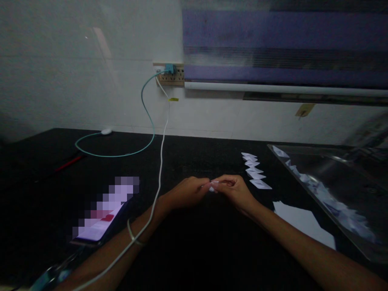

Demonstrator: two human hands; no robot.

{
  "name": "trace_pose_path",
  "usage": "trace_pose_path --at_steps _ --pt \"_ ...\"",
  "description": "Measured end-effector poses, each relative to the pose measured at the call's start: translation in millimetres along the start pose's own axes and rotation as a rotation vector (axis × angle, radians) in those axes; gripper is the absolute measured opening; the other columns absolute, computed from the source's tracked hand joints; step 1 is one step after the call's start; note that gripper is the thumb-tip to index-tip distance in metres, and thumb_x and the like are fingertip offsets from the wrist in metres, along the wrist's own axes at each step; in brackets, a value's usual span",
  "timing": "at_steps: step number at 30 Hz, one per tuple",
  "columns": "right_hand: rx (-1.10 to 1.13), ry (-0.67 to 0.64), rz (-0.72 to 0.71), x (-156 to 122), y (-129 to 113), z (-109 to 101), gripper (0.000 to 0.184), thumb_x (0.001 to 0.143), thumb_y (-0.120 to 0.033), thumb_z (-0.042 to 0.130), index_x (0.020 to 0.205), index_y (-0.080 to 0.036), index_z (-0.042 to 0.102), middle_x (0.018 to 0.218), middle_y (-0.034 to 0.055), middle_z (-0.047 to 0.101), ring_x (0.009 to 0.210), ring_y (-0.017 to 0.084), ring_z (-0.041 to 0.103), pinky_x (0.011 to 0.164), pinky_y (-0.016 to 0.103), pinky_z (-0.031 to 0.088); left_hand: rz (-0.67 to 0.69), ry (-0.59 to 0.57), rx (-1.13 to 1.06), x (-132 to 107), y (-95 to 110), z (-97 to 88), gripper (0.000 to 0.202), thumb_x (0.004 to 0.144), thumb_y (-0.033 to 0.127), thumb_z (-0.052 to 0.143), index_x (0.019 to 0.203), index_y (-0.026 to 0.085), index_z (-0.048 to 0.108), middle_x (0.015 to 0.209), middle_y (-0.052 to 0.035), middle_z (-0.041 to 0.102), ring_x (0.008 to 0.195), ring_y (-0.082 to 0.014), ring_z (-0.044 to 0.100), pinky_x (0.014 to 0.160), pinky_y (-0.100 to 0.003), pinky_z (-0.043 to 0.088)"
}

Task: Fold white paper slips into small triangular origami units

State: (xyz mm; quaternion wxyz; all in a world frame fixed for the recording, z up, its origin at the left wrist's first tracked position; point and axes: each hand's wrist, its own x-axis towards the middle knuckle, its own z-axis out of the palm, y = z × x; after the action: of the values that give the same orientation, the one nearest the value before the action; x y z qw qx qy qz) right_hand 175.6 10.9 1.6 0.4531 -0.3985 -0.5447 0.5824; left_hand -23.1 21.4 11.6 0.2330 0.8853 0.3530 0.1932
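Note:
Both hands meet over the middle of the dark counter, pinching one small folded piece of white paper (211, 188) between them. My left hand (190, 192) grips its left side, fingers closed. On the other side my right hand (233, 189) holds it between thumb and fingers. Most of the paper is hidden by the fingertips. Right of my right hand stands a row of several folded paper boats (255, 171). Nearer to my right forearm lies a stack of white paper sheets (303, 222).
More folded paper pieces (330, 202) lie along the left side of the metal sink (357, 169). A lit phone (100, 222) rests at left. A white cable (161, 161) runs from the wall socket (172, 76) across my left forearm; a teal cable (144, 101) loops behind.

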Motion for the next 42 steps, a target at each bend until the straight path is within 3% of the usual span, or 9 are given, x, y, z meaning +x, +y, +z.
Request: trace_pose_path --at_steps 5,10,14,19,22,28,33,37,42 --pt "-0.03 -0.054 -0.05 0 -3 0 0.018 0.076 -0.035 0.076 0.081 -0.018 0.075 0.073 0.0028 0.07 0.068 0.013 0.061 0.069 0.028 0.046 0.012 0.027 -0.057 -1 2 -0.5 0.031 0.098 0.028 0.038 0.08 0.015 0.059 0.069 0.0009 0.058 0.061 -0.01 0.049 0.06 -0.023 0.035" --pt "-0.139 -0.05 -0.074 -3 -7 0 0.026 0.079 -0.041 0.072 0.071 -0.017 0.071 0.066 0.0024 0.066 0.063 0.014 0.057 0.062 0.027 0.042 0.029 0.0 -0.056 -1 7 0.5 0.03 0.097 0.024 0.037 0.082 0.014 0.061 0.069 0.0004 0.058 0.06 -0.0097 0.048 0.06 -0.024 0.034" --pt "-0.127 0.002 -0.088 -4 -7 0 0.026 0.078 -0.041 0.073 0.068 -0.017 0.069 0.062 0.001 0.063 0.058 0.013 0.054 0.059 0.027 0.04 -0.008 -0.005 -0.158 -1 8 -1.7 0.028 0.098 0.033 0.042 0.09 0.016 0.062 0.072 0.001 0.058 0.061 -0.0098 0.048 0.058 -0.023 0.034" --pt "-0.165 0.021 -0.092 -4 -7 0 0.029 0.078 -0.043 0.072 0.064 -0.017 0.068 0.059 0.0009 0.062 0.056 0.012 0.053 0.057 0.027 0.038 -0.074 0.001 -0.268 -2 6 -3.5 0.03 0.094 0.043 0.048 0.084 0.016 0.056 0.073 0.0019 0.054 0.063 -0.0098 0.047 0.057 -0.021 0.035" --pt "-0.164 0.036 -0.07 -4 -6 1 0.03 0.077 -0.045 0.073 0.066 -0.017 0.068 0.057 0.0002 0.061 0.053 0.012 0.052 0.054 0.026 0.037 -0.082 -0.006 -0.184 -3 8 -4.6 0.025 0.092 0.041 0.054 0.089 0.017 0.054 0.077 0.0013 0.057 0.064 -0.0106 0.049 0.057 -0.022 0.035" --pt "-0.132 -0.014 -0.064 -3 -5 1 0.026 0.082 -0.042 0.069 0.072 -0.017 0.069 0.061 -0.0003 0.061 0.058 0.012 0.054 0.06 0.026 0.041 0.04 0.003 0.116 -4 9 -8.4 0.016 0.094 0.031 0.05 0.087 0.018 0.054 0.081 -0.0015 0.059 0.07 -0.0139 0.053 0.064 -0.026 0.038" --pt "-0.061 0.005 -0.061 -1 -1 1 0.02 0.079 -0.037 0.072 0.088 -0.02 0.072 0.076 0.0015 0.067 0.07 0.014 0.061 0.067 0.028 0.046 0.039 0.021 0.174 -4 7 -6.4 0.019 0.095 0.035 0.048 0.089 0.019 0.055 0.082 -0.0021 0.061 0.071 -0.0147 0.054 0.065 -0.026 0.039" --pt "0.008 0.046 -0.074 -1 2 1 0.029 0.076 -0.036 0.075 0.1 -0.022 0.068 0.088 0.0017 0.068 0.072 0.014 0.063 0.068 0.028 0.049 0.059 0.032 0.202 -4 7 -6.5 0.011 0.093 0.025 0.048 0.085 0.02 0.054 0.077 -0.0006 0.058 0.066 -0.0137 0.051 0.062 -0.025 0.036" --pt "0.006 -0.069 -0.037 -2 -2 2 0.026 0.077 -0.038 0.075 0.091 -0.019 0.064 0.075 0.0008 0.067 0.065 0.013 0.063 0.062 0.026 0.049 0.096 0.016 0.155 -4 7 -5.4 0.013 0.09 0.023 0.051 0.078 0.019 0.05 0.074 0.0005 0.054 0.064 -0.0123 0.048 0.061 -0.025 0.035"
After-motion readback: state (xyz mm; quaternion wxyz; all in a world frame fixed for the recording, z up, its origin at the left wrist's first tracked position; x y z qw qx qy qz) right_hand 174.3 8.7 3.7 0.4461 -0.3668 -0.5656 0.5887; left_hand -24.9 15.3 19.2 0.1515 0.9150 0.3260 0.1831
